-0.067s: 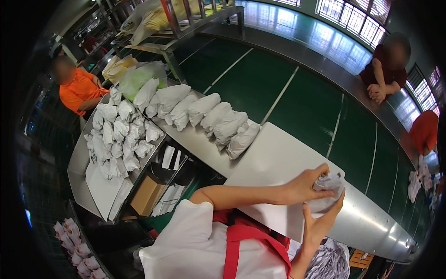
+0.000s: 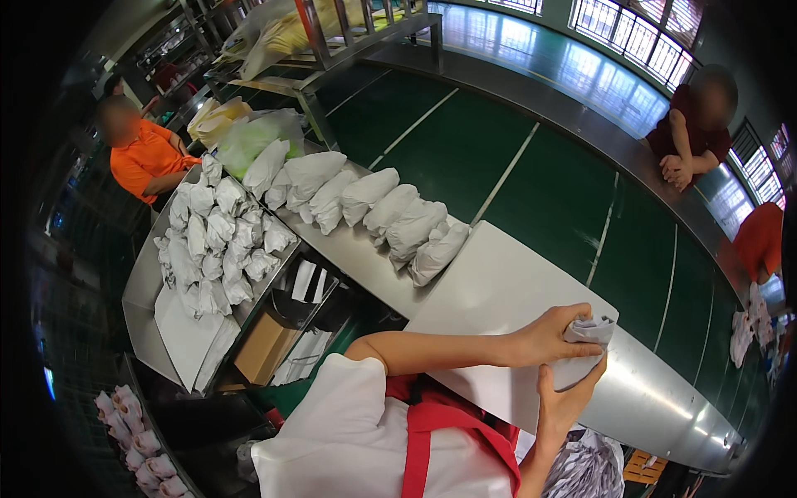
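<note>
At the near right end of the white board (image 2: pixel 490 282), a white paper-wrapped bundle (image 2: pixel 591 330) is between my two hands. My left hand (image 2: pixel 554 334) wraps its fingers round the top end, where the paper is creased and folded. From below, my right hand (image 2: pixel 571 400) grips the lower side, thumb on the near side and fingers round the far side. What the paper encloses is hidden. Along the metal ledge left of the board lies a row of several similar wrapped bundles (image 2: pixel 387 212).
A metal tray (image 2: pixel 143 328) on the left holds a pile of wrapped bundles and flat white sheets (image 2: pixel 184 332). Beyond the board runs a green conveyor belt (image 2: pixel 548 195). Crumpled striped paper (image 2: pixel 585 465) sits below the board. Co-workers are at the far left and far right.
The paper at the bundle's top end now shows a flatter folded edge. My hands have shifted only slightly around it, and the whole view has moved a little.
</note>
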Action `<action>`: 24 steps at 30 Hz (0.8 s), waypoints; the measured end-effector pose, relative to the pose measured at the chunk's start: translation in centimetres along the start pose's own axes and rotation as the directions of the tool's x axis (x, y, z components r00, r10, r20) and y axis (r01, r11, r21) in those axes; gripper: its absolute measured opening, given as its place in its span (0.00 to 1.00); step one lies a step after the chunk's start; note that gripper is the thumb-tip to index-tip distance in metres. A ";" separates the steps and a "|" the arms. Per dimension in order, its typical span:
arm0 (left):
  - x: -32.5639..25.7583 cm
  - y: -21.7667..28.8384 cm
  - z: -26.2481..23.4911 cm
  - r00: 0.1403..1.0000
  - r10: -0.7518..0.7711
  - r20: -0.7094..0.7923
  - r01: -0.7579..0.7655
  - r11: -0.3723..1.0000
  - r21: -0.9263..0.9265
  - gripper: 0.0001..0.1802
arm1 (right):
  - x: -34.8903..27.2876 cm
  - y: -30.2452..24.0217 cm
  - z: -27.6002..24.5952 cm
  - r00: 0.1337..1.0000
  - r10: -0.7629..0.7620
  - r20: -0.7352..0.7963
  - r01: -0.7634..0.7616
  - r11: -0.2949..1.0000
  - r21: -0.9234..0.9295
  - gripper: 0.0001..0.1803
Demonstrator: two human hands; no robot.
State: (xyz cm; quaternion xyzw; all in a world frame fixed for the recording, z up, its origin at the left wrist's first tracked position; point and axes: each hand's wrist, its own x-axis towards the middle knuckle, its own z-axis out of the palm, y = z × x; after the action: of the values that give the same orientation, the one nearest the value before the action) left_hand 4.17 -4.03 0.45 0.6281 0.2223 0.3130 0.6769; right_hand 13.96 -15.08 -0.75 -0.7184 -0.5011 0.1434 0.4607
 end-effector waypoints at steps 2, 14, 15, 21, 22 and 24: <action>-0.3 0.3 0.4 0.998 0.003 -0.064 -0.006 0.999 -0.038 0.22 | 0.1 0.0 0.5 0.995 0.085 0.043 -0.088 0.994 0.067 0.48; 0.7 -2.4 0.9 0.993 0.118 -0.032 -0.120 0.891 -0.439 0.17 | -1.2 0.4 1.6 0.994 -0.079 0.076 0.058 0.967 0.249 0.41; 1.0 -2.6 1.2 0.975 0.194 -0.107 -0.221 0.890 -0.400 0.17 | -0.8 -0.5 0.8 0.988 -0.127 0.086 0.107 0.973 0.203 0.41; 2.6 -6.6 0.4 0.969 0.234 0.083 -0.137 0.783 -0.606 0.27 | -1.6 0.3 0.6 0.997 0.013 0.071 -0.016 0.999 0.035 0.28; 3.0 -8.1 0.3 0.970 0.175 0.170 -0.002 0.702 -0.712 0.29 | -1.7 1.0 0.3 0.992 0.061 0.106 -0.064 0.998 0.024 0.29; 3.8 -5.0 1.8 0.997 -0.064 0.052 0.081 0.874 -0.479 0.32 | -1.5 4.4 -1.3 0.999 0.033 0.009 -0.032 0.994 -0.108 0.34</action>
State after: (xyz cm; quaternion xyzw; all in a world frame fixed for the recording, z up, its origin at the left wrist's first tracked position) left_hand 8.86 -2.70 -3.99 0.4368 0.1494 0.3217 0.8266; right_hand 16.70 -17.36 -4.03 -0.7495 -0.4988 0.1276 0.4161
